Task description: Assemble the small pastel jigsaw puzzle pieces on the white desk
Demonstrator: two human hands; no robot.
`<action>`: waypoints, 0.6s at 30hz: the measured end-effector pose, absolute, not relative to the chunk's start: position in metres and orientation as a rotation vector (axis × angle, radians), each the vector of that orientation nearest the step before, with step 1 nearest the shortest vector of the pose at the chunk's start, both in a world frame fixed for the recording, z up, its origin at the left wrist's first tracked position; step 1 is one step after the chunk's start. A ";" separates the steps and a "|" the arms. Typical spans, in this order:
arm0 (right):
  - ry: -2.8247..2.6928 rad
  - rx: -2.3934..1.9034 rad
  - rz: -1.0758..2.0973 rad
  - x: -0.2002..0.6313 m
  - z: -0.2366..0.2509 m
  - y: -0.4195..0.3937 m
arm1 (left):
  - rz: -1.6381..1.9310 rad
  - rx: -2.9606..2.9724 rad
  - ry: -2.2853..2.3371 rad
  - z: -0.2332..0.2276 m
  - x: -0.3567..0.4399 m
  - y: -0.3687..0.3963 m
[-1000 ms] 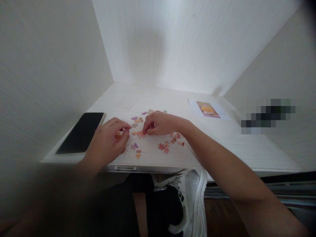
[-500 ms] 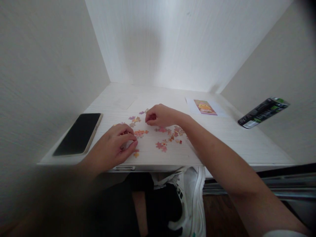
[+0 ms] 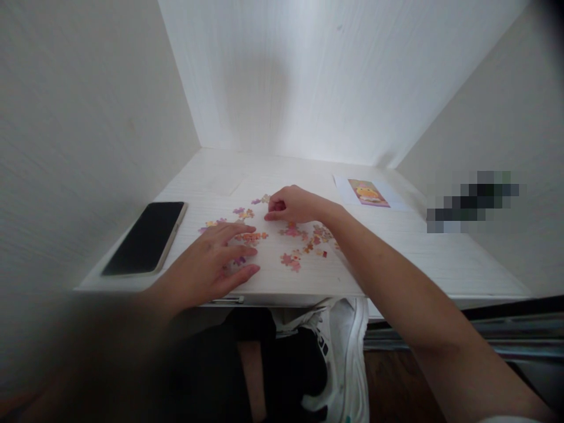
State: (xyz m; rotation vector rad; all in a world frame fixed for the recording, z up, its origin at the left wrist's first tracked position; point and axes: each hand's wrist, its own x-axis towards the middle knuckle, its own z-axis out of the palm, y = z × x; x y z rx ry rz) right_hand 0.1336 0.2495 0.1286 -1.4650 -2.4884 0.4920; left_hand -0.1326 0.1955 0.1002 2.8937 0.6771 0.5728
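Pink puzzle pieces [image 3: 292, 260] (loose) | left hand [image 3: 211, 264] flat | right hand [image 3: 293, 205] curled, grip unclear

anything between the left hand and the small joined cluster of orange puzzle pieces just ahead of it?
Nothing visible. The left hand lies flat on the desk, fingers spread, index fingertip right beside the orange cluster. Only a few loose pieces sit under and between its fingers. The right hand is farther back, curled over other pieces.

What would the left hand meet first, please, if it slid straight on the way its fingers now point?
Probably the joined orange puzzle pieces just beyond the left hand, whose fingers point right and slightly away; depth is hard to judge, so it may already touch them.
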 end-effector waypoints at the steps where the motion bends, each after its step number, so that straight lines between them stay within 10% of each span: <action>1: -2.488 -1.474 0.488 0.134 0.128 0.250 | 0.593 2.888 0.684 0.100 -0.132 0.195; 18: -2.490 -1.565 0.391 0.136 0.123 0.252 | 0.712 2.871 0.957 0.104 -0.132 0.197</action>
